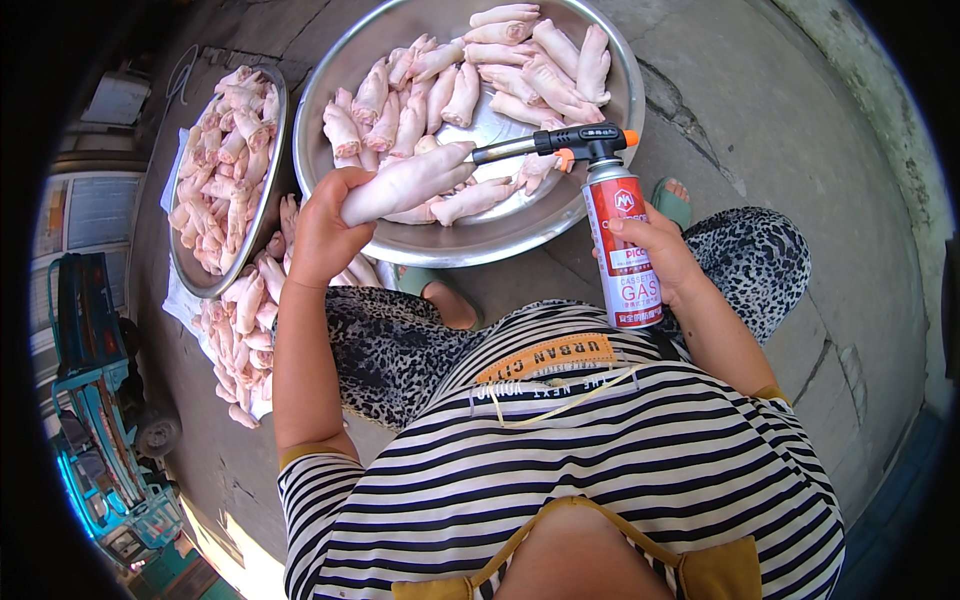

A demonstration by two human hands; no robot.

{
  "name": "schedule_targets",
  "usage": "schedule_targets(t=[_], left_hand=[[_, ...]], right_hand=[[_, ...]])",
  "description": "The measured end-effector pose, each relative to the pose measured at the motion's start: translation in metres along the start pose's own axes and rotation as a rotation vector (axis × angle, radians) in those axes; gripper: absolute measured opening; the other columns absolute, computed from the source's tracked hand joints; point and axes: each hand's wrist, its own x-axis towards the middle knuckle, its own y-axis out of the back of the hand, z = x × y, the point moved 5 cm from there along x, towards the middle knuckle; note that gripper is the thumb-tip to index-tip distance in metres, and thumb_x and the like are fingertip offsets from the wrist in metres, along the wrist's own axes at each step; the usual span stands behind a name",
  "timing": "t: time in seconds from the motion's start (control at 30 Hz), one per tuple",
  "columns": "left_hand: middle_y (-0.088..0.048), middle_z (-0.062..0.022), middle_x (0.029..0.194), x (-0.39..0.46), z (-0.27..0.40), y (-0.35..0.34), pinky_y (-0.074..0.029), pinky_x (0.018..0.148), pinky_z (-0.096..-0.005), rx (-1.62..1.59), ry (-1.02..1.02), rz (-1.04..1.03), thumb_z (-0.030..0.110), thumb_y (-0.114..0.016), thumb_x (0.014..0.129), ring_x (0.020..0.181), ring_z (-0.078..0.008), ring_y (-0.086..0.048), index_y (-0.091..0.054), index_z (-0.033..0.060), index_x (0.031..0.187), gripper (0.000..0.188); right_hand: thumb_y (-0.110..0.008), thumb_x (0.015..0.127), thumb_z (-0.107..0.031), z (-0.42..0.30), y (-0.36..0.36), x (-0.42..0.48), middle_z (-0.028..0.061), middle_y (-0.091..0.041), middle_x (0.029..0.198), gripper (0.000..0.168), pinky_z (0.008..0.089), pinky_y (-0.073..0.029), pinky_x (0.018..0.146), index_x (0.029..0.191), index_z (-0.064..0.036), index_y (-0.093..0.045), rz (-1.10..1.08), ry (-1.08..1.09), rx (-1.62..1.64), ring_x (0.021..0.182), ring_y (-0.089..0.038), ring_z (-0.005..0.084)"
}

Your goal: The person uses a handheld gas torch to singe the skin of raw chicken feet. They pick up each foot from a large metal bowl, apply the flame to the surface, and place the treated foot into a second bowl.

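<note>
My left hand [330,225] grips a pale pig's trotter [405,184] by its thick cut end, over the near left rim of a wide steel basin [495,251]. The toes point right, toward the nozzle of a butane torch [577,142]. In my right hand [652,247] is the red and white gas canister [619,217] on which the torch head is mounted. It stands nearly upright, in front of my right knee. The nozzle tip is at the toes; whether they touch I cannot tell, and no flame shows. Several more trotters [517,82] lie in the basin.
An oval steel tray [283,142] heaped with trotters [225,172] stands on the left. More trotters [244,315] are piled on white sheeting [176,315] below it. A teal motor vehicle [112,442] is parked at far left. Cracked concrete floor [750,142] runs right to a wall [885,97].
</note>
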Motion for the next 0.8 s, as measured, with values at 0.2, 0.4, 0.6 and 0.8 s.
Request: schedule_targets(t=[0.2, 0.4, 0.6, 0.8], left_hand=[[-0.063, -0.0115, 0.103, 0.0, 0.002, 0.0, -0.048, 0.087, -0.033, 0.022, 0.025, -0.012, -0.006, -0.066, 0.063, 0.097, -0.0259, -0.062, -0.059, 0.0039, 0.107, 0.045], [-0.063, -0.0101, 0.104, 0.002, -0.005, -0.008, -0.048, 0.087, -0.0321, -0.106, 0.196, -0.017, -0.002, -0.07, 0.064, 0.097, -0.0224, -0.062, -0.058, 0.0022, 0.112, 0.049], [-0.064, -0.0084, 0.107, 0.004, -0.026, -0.034, -0.055, 0.074, -0.0335, -0.594, 0.56, -0.103, 0.014, -0.073, 0.076, 0.094, -0.0177, -0.063, -0.053, 0.0042, 0.129, 0.058], [-0.064, -0.0119, 0.112, 0.0, -0.032, -0.05, -0.06, 0.067, -0.0374, -1.091, 0.731, 0.094, 0.028, -0.063, 0.089, 0.094, -0.022, -0.066, -0.049, 0.0041, 0.131, 0.051]], right_hand=[[-0.069, 0.081, -0.021, 0.001, 0.001, 0.001, 0.0101, -0.064, 0.091, 0.044, 0.0327, -0.056, 0.065, 0.118, -0.005, -0.051, -0.004, 0.001, -0.001, 0.076, -0.067, 0.0214], [-0.068, 0.083, -0.023, 0.0, -0.002, 0.003, 0.0096, -0.064, 0.09, 0.043, 0.0322, -0.056, 0.065, 0.117, -0.006, -0.051, 0.016, 0.012, -0.006, 0.075, -0.067, 0.0205], [-0.067, 0.085, -0.027, 0.001, 0.007, 0.012, 0.0107, -0.065, 0.087, 0.038, 0.0317, -0.057, 0.063, 0.111, -0.005, -0.053, 0.112, 0.064, 0.069, 0.073, -0.067, 0.0198], [-0.065, 0.086, -0.028, -0.019, 0.01, 0.005, 0.0134, -0.065, 0.09, 0.033, 0.0352, -0.058, 0.063, 0.105, -0.004, -0.053, 0.18, 0.242, 0.203, 0.076, -0.068, 0.0218]])
